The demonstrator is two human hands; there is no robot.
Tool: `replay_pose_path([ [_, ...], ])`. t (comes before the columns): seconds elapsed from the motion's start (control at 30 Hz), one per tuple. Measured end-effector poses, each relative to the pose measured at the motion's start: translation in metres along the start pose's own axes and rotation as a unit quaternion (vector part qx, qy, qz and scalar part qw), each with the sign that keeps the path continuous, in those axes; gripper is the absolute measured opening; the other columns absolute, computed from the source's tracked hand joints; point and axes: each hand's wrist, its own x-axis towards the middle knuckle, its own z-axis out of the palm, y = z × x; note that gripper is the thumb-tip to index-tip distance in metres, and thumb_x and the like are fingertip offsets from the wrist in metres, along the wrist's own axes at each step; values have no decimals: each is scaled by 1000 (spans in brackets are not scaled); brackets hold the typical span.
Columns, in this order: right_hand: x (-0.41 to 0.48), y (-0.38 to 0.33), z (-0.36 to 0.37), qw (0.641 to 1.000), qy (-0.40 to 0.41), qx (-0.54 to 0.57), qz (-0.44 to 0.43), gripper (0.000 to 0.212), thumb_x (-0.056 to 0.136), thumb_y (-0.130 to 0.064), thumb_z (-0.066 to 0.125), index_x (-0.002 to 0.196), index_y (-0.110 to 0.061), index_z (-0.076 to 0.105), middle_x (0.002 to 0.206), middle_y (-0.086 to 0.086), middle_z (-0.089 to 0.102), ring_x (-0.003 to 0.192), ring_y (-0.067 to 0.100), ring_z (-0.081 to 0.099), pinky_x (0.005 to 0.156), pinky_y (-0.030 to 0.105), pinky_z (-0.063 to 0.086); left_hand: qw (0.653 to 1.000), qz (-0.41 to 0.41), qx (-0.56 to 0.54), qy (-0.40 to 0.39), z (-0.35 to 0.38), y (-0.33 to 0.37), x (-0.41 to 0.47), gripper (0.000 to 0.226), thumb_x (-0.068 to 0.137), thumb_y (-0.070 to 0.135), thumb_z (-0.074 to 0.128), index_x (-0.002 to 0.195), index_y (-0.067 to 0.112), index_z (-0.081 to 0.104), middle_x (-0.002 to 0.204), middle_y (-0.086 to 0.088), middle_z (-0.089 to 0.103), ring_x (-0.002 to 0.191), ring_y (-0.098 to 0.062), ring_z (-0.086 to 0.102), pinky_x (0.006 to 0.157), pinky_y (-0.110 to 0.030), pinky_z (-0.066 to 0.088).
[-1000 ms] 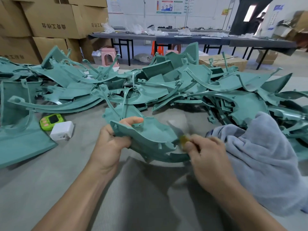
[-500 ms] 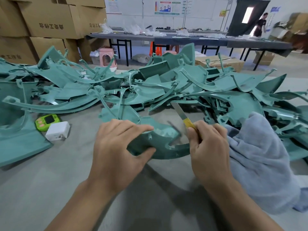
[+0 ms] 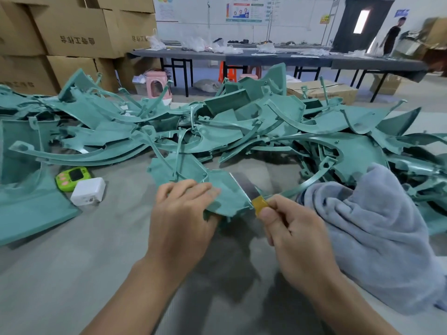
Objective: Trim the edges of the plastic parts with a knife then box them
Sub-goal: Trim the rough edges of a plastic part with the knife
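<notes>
The green plastic part (image 3: 225,189) is held up just over the middle of the bench (image 3: 72,274), a bit nearer the front edge than the back. The left hand (image 3: 181,213) holds it, with the fingers lying over the top and curled round its near edge. The thumb is hidden under it. The right hand (image 3: 290,228) pinches the yellow knife (image 3: 259,205) tight between the thumb and bent fingers. The thin blade lies along the right edge of the part.

I think this is the trimming step. To do it well, hold the part very still and keep the left fingers back from the blade. Slide the knife flat along the edge in one long, light stroke, pushing away from the holding hand. Shave off only the rough bit, so the knife does not dig in.

A big pile of green parts (image 3: 242,122) fills the back of the bench. A grey cloth (image 3: 375,226) lies by the right edge. A green timer (image 3: 73,177) and a white block (image 3: 88,194) sit near the left side.

Half a second ago the blade stuck up, away from the part, and the part showed its hollow side. Now the part is turned flatter and the blade is down on its edge.
</notes>
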Motion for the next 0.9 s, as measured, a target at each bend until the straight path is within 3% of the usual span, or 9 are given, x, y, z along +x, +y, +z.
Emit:
replay_pose_path([
  [0.1,1,-1,-1,999,-23,27,14,34,100,-25,58,69,-14,49,58,4,47,54,13,36,54,37,32,999,-41,-12,10,0,-2,-2,28,70,30,71,93,18,83,104,4,79,99,-19,70,96,-39,42],
  [0.2,1,1,-2,999,-35,-9,9,34,98,-24,60,67,-15,49,55,-3,46,53,11,38,52,28,29,998,-53,-37,11,1,-6,-4,25,65,26,75,87,19,83,95,6,79,92,-18,71,102,-37,43],
  [0.4,9,11,-9,996,-8,-77,52,39,97,-23,61,61,-17,49,49,-5,44,50,13,39,51,27,31,995,-34,-90,-30,7,-8,-4,36,62,-3,87,90,21,84,94,12,78,91,-17,68,84,-26,54],
  [0.57,8,12,-9,996,-64,-50,31,30,95,-20,63,66,-19,54,50,-6,45,47,8,38,51,26,34,994,-24,-107,-23,10,-10,-5,39,63,-7,83,92,19,84,94,12,78,93,-9,61,87,-17,46],
  [0.7,12,16,-13,998,-18,-58,27,37,95,-18,63,60,-20,52,47,-7,44,45,8,38,48,23,34,995,-18,-99,-29,10,-10,-5,40,65,-8,83,94,20,84,95,13,78,94,-11,63,87,-17,48],
  [0.83,13,17,-15,996,-79,-26,16,32,94,-17,64,63,-18,55,48,-9,41,46,6,36,47,21,31,992,-22,-118,-43,8,-12,-5,43,62,-12,82,94,17,84,95,11,78,93,-15,64,90,-15,44],
  [0.9,15,21,-16,998,-42,-51,24,35,94,-17,64,60,-18,55,46,-9,42,45,7,37,46,20,31,990,-28,-125,-51,7,-13,-5,45,61,-15,82,93,16,84,95,12,78,93,-16,65,92,-15,43],
])
